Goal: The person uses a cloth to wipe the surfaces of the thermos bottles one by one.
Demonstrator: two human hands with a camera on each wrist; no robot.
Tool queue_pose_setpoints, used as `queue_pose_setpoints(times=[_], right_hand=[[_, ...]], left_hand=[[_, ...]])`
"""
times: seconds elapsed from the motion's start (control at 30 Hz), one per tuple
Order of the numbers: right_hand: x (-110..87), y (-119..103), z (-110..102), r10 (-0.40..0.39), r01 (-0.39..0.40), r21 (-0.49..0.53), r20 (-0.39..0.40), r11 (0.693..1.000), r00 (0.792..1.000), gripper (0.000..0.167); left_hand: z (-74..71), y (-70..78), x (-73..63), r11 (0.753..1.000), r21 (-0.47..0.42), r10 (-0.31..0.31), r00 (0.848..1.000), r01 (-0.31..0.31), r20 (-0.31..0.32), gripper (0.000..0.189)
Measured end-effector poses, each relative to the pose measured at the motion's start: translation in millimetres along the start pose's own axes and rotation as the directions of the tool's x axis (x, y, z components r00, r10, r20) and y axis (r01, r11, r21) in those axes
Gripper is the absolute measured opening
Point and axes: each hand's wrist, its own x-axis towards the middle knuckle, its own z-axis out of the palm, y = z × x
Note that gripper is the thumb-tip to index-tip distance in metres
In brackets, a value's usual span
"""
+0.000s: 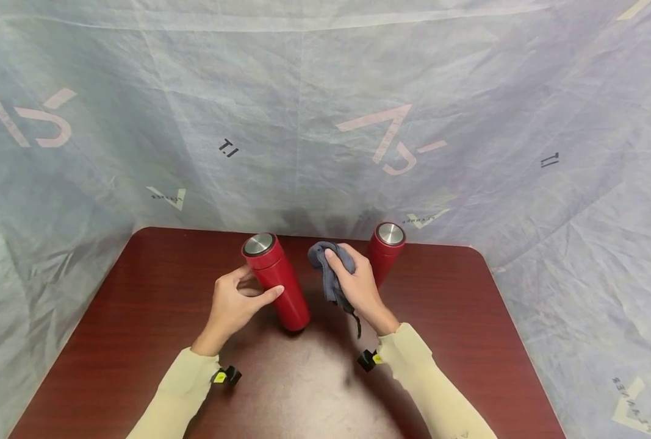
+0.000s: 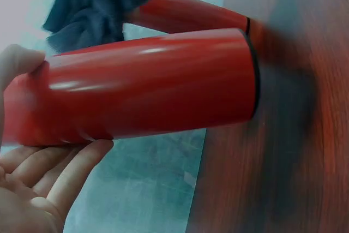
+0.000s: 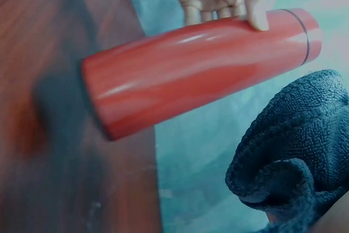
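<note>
My left hand (image 1: 234,308) grips a red thermos bottle (image 1: 281,286) round its upper body, thumb on one side and fingers on the other. The bottle leans, its silver-topped lid toward the upper left, and its dark-rimmed base is lifted off the tabletop in the left wrist view. A bunched dark grey-blue cloth (image 1: 333,277) is in my right hand (image 1: 360,286), pinched under the thumb, with a black cord hanging below it. In the right wrist view the cloth (image 3: 294,140) is beside the bottle (image 3: 196,69), near its lid end.
A second red thermos bottle (image 1: 385,244) with a silver-topped lid stands behind my right hand, partly hidden by it. The dark red wooden table (image 1: 138,341) ends at a hanging grey-white printed sheet (image 1: 281,110), which also lines both sides.
</note>
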Motion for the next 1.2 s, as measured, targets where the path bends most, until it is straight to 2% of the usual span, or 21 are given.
queue_pose_setpoints(times=[0.17, 0.33, 0.5, 0.63, 0.77, 0.87, 1.1, 1.2], right_hand=[[-15.6, 13.3, 1.7, 0.003, -0.003, -0.008, -0.032, 1.0, 0.999, 0.024], [-31.0, 24.4, 6.6, -0.009, 0.01, 0.007, -0.113, 1.0, 0.994, 0.022], [-47.3, 34.4, 13.6, -0.018, 0.031, 0.068, -0.191, 0.997, 0.981, 0.02], [-60.6, 40.3, 21.0, -0.066, 0.088, 0.076, -0.255, 0.993, 0.965, 0.022], [-71.2, 42.9, 29.3, -0.146, 0.169, 0.042, -0.325, 0.985, 0.934, 0.028], [-76.8, 43.0, 35.2, -0.195, 0.217, 0.027, -0.349, 0.976, 0.917, 0.032], [-82.8, 42.4, 48.7, -0.282, 0.3, -0.001, -0.344, 0.954, 0.896, 0.038], [-83.5, 37.6, 54.7, -0.3, 0.312, -0.02, -0.341, 0.95, 0.891, 0.038]], left_hand=[[-3.3, -1.8, 2.1, 0.998, -0.068, -0.01, 0.997, 0.005, -0.075, 0.042], [-6.2, -1.8, 4.8, 0.985, -0.168, -0.057, 0.992, 0.037, -0.116, 0.039], [-7.9, -0.7, 5.5, 0.94, -0.336, -0.109, 0.984, 0.057, -0.138, 0.033], [-8.8, -1.3, 5.8, 0.899, -0.436, -0.134, 0.973, 0.04, -0.187, 0.028], [-9.7, -1.2, 6.6, 0.872, -0.489, -0.139, 0.963, 0.009, -0.23, 0.026], [-10.1, 0.0, 7.0, 0.858, -0.514, -0.14, 0.959, -0.006, -0.245, 0.025], [-9.6, 1.8, 4.8, 0.834, -0.551, -0.161, 0.956, 0.0, -0.244, 0.023], [-8.6, 1.5, 4.1, 0.827, -0.563, -0.172, 0.955, 0.007, -0.242, 0.022]])
